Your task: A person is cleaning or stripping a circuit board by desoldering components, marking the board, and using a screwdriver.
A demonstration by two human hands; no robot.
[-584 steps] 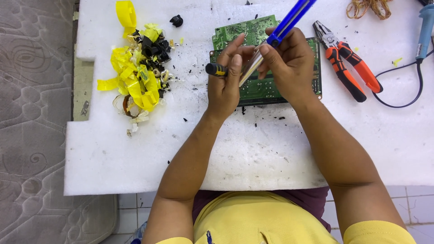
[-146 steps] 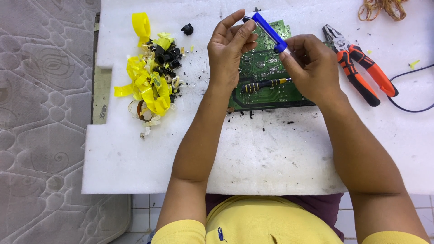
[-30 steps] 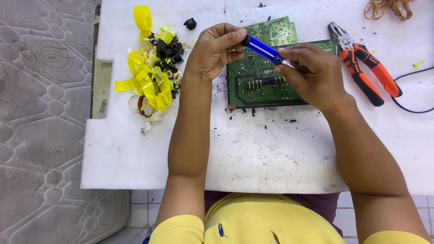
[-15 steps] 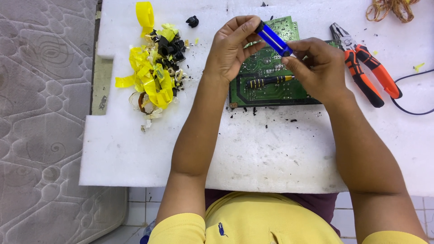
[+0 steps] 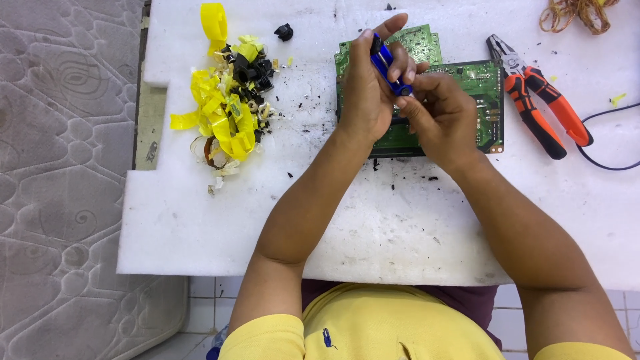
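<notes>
My left hand (image 5: pixel 367 90) and my right hand (image 5: pixel 437 113) are together over a green circuit board (image 5: pixel 483 100) lying on a white foam sheet (image 5: pixel 373 227). Both grip a blue tool handle (image 5: pixel 389 65), held short and steep between the fingers. The left fingers wrap its upper part and the right fingertips pinch its lower end. A second green board (image 5: pixel 423 43) sticks out behind my hands. The tool's tip is hidden.
A pile of yellow tape scraps and black parts (image 5: pixel 230 107) lies at the left. Orange-handled pliers (image 5: pixel 540 113) rest to the right of the boards, with a black cable (image 5: pixel 603 160) beyond. A small black piece (image 5: pixel 285 31) sits at the top. A grey patterned mattress (image 5: pixel 60 180) borders the left.
The blue handle has tilted more upright and my hands have closed in together around it above the board.
</notes>
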